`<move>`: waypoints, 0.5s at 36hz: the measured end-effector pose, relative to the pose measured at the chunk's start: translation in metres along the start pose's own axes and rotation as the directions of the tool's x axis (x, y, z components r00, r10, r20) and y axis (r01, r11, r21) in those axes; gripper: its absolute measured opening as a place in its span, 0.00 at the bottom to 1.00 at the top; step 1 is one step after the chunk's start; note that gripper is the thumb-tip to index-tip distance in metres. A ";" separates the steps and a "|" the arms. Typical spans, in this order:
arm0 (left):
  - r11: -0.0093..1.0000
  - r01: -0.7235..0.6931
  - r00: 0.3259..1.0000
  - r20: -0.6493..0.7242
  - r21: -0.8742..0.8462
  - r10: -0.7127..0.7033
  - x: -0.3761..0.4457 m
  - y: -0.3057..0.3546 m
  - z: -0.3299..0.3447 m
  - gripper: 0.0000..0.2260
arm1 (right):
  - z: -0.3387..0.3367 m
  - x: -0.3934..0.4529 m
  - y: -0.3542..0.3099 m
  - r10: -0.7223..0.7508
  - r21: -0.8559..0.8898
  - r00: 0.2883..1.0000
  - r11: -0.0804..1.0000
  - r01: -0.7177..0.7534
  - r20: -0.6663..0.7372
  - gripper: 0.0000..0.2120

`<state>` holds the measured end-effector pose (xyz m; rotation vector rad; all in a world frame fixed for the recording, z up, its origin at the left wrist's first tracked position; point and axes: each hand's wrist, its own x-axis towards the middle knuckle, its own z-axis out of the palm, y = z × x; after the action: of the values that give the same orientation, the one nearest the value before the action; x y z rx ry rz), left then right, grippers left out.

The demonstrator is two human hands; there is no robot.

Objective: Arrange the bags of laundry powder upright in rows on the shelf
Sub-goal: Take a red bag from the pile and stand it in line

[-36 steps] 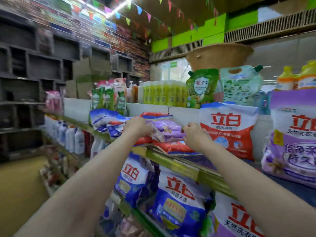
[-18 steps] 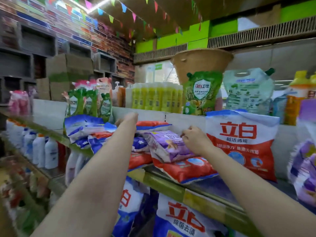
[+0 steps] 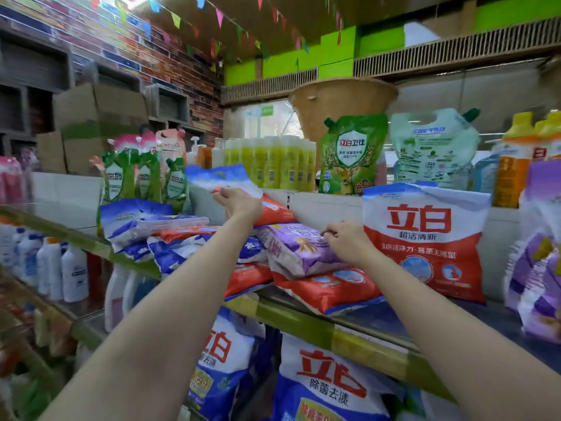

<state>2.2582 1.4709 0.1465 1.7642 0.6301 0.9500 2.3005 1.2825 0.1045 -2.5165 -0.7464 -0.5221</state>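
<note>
You are standing in a shop aisle, looking across a green-edged shelf (image 3: 291, 317) that is running from the left of the frame down to the lower right, with a brick-patterned wall filling the upper left. Bags of laundry powder are lying in a loose heap along the middle of that shelf, and only one red and white bag (image 3: 425, 238) at centre right is standing upright against the back panel.

Your left hand (image 3: 239, 203), just above the middle of the frame, is gripping the top edge of a blue and white bag (image 3: 218, 179) and tilting it up off the heap. Your right hand (image 3: 346, 241), right of centre, is resting with curled fingers on the far end of a purple bag (image 3: 299, 249), which is lying flat on a red bag (image 3: 328, 291); whether it is pinching the film or only pressing there, you cannot tell.

These bags are looking soft and slumping, likely fairly heavy, with powder shifting inside and slick film outside. You would probably do best taking each by its sealed top edge, supporting the bottom as you are standing it up, since a bag held by one corner may sag or slide.
</note>
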 end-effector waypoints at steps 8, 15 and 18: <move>0.939 -0.333 0.943 0.041 0.088 0.330 -0.035 0.033 -0.011 0.27 | -0.015 -0.009 0.004 0.048 0.101 0.998 0.994 -0.044 -0.041 0.14; 0.876 -0.085 0.985 0.092 -0.475 0.145 -0.051 0.035 -0.011 0.25 | -0.039 -0.032 0.026 0.343 0.551 0.935 0.799 -0.242 -0.087 0.24; 0.804 0.016 0.950 0.261 -0.594 0.173 -0.071 0.036 -0.006 0.26 | -0.056 -0.045 0.043 0.371 0.870 0.917 0.394 -0.298 0.146 0.29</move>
<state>2.2136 1.4064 0.1587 1.3279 0.0349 0.7924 2.2779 1.2029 0.1157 -1.5370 -0.2934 -0.0122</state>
